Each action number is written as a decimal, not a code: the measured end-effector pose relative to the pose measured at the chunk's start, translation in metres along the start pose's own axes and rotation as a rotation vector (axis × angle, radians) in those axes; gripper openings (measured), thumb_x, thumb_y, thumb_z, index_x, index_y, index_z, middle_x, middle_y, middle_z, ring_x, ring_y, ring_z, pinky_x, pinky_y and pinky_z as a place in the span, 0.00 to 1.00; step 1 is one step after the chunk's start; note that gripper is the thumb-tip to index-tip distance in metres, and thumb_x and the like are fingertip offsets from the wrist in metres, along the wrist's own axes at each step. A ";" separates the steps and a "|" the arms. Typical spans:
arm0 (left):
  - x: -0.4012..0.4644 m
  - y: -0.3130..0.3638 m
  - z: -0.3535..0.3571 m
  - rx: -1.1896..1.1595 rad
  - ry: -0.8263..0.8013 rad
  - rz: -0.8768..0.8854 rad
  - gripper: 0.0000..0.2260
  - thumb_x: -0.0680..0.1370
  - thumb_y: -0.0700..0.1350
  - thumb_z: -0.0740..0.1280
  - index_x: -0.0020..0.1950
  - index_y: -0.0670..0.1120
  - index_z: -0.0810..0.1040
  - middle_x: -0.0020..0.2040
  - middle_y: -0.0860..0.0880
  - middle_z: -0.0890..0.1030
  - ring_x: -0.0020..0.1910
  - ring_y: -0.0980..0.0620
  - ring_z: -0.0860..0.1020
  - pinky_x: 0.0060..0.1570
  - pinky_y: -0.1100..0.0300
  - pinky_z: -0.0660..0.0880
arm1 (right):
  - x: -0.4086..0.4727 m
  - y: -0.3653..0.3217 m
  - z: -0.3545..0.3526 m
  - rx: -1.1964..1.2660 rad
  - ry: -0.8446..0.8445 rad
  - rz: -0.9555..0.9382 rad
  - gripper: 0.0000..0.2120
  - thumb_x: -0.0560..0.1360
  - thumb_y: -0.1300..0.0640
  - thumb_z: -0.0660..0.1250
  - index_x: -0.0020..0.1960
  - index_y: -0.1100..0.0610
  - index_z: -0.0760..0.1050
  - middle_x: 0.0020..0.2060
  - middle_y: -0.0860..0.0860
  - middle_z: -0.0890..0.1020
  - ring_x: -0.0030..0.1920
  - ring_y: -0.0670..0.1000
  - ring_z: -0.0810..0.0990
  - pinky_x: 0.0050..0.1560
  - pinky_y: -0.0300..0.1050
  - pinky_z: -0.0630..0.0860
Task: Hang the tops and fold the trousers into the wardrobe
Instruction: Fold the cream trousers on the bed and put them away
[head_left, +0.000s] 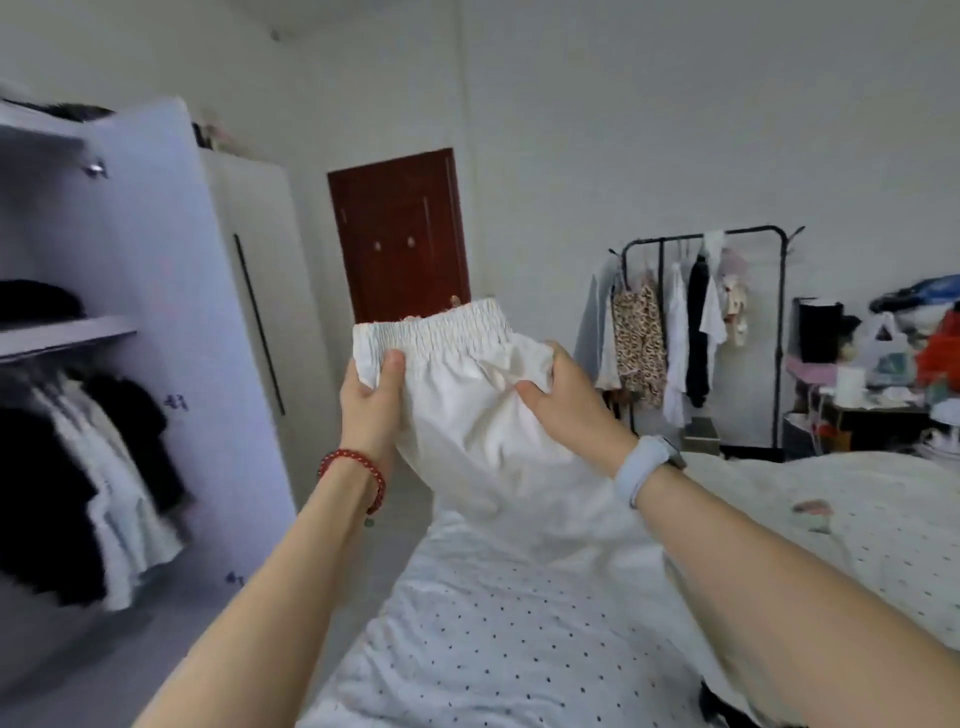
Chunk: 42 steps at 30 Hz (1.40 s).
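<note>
Trousers (467, 410), white with a gathered elastic waistband, hang in front of me above the bed (467, 639). I see my left hand (371, 397) pinching the cloth just under the band at its left end, thumb on the near face. My right hand (563, 402) grips the right side lower down, thumb pressed into a bunch of folds, so both grips are closed on the garment. The waistband tilts, its right end higher. Below my hands the fabric falls crumpled and its lower part trails down onto the dotted sheet; I cannot tell where the legs end. A red bracelet (358, 475) sits on my left wrist and a pale watch (647, 465) on the right.

To my left the wardrobe (156, 332) stands with its door open, dark and white tops (88, 483) hanging under a shelf. A brown door (400, 234) is ahead, and a black rack (779, 332) with clothes stands to the right, beside a cluttered desk (872, 405).
</note>
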<state>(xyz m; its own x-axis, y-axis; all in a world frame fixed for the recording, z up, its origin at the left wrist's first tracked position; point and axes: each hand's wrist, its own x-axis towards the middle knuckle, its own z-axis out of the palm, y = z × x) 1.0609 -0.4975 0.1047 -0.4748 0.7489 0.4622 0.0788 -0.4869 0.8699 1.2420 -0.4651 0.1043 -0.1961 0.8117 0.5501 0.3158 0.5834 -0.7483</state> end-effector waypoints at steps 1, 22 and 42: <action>0.003 0.018 -0.016 -0.008 0.042 0.052 0.15 0.79 0.47 0.63 0.65 0.47 0.72 0.57 0.51 0.79 0.56 0.54 0.78 0.57 0.57 0.74 | 0.005 -0.020 0.007 0.032 -0.030 -0.041 0.17 0.76 0.61 0.62 0.64 0.54 0.66 0.52 0.47 0.75 0.59 0.53 0.74 0.65 0.51 0.66; -0.096 0.226 -0.200 0.965 0.465 0.110 0.21 0.75 0.66 0.57 0.33 0.51 0.71 0.37 0.52 0.74 0.44 0.49 0.74 0.45 0.59 0.65 | -0.062 -0.249 0.144 0.734 -0.478 -0.356 0.08 0.76 0.63 0.62 0.49 0.50 0.72 0.44 0.50 0.79 0.44 0.48 0.77 0.42 0.30 0.71; -0.124 0.292 -0.314 0.318 0.796 0.397 0.10 0.78 0.50 0.61 0.38 0.50 0.68 0.40 0.49 0.71 0.44 0.50 0.71 0.49 0.53 0.71 | -0.058 -0.332 0.194 0.991 -0.742 0.092 0.09 0.71 0.58 0.71 0.45 0.64 0.78 0.38 0.58 0.80 0.38 0.54 0.79 0.45 0.46 0.76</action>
<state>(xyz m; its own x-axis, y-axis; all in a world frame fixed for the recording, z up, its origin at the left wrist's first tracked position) 0.8674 -0.8733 0.2471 -0.8116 -0.0297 0.5834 0.5430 -0.4069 0.7346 0.9688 -0.7002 0.2493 -0.7903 0.4813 0.3792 -0.4174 0.0302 -0.9082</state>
